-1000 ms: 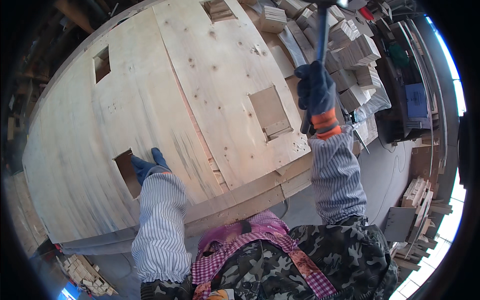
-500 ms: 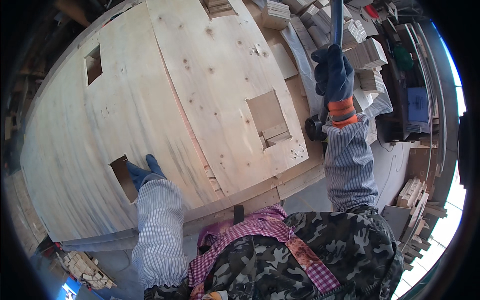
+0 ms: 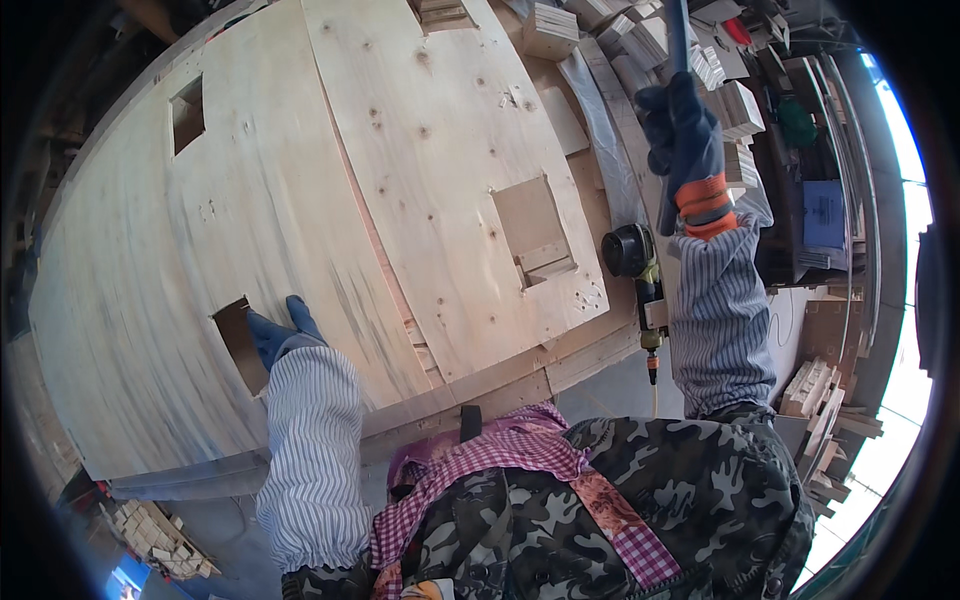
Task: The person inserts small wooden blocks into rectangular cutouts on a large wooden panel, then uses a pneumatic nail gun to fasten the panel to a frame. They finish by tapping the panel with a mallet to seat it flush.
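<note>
The pale plywood panel (image 3: pixel 290 215) lies toward ten o'clock. Near nine, the left hand (image 3: pixel 285 337) rests at a cutout (image 3: pixel 234 345), thumb spread from the fingers; I cannot tell whether its grip pinches the rim. At two, the right hand (image 3: pixel 688 135) wraps its grip around a dark shaft (image 3: pixel 677 35). The panel looks stiff and probably heavy, best held at cutout rims or outer edges; the shaft seems rigid.
</note>
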Demonstrator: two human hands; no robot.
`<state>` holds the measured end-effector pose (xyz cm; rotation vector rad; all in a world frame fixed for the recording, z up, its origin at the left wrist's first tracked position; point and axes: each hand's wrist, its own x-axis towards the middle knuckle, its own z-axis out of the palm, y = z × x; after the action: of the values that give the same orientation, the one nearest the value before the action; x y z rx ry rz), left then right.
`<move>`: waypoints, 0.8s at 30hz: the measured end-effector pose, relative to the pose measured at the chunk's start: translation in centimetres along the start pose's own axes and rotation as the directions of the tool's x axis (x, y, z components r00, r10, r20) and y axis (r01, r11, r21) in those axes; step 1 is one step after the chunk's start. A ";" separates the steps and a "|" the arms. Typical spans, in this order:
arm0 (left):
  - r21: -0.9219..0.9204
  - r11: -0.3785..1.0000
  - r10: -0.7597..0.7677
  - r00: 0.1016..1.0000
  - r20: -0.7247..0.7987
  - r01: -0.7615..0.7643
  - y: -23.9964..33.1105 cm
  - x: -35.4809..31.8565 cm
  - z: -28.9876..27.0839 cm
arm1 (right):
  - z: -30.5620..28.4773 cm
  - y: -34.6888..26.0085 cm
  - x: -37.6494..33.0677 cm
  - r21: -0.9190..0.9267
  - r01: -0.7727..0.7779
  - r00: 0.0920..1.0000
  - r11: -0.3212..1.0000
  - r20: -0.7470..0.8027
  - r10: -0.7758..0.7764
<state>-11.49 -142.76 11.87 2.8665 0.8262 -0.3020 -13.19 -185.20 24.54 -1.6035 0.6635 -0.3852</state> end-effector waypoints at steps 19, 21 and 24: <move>0.098 0.995 0.009 0.998 -0.058 -0.003 -0.3 0.4 0.7 | 0.1 -2.5 -1.3 0.060 0.239 0.971 0.969 -0.017 -0.238; -0.016 1.000 0.018 0.998 -0.054 -0.019 -0.5 0.5 1.2 | 2.2 -1.5 -1.1 0.198 0.306 0.952 0.931 -0.072 -0.297; -0.044 0.998 0.046 0.995 -0.087 -0.050 -1.3 0.8 2.1 | 5.0 5.2 -3.0 0.158 0.195 0.977 0.968 -0.118 -0.178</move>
<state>-11.87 -141.70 9.51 2.8690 0.7666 -0.1531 -13.50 -179.62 19.11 -1.4950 0.5431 -0.6505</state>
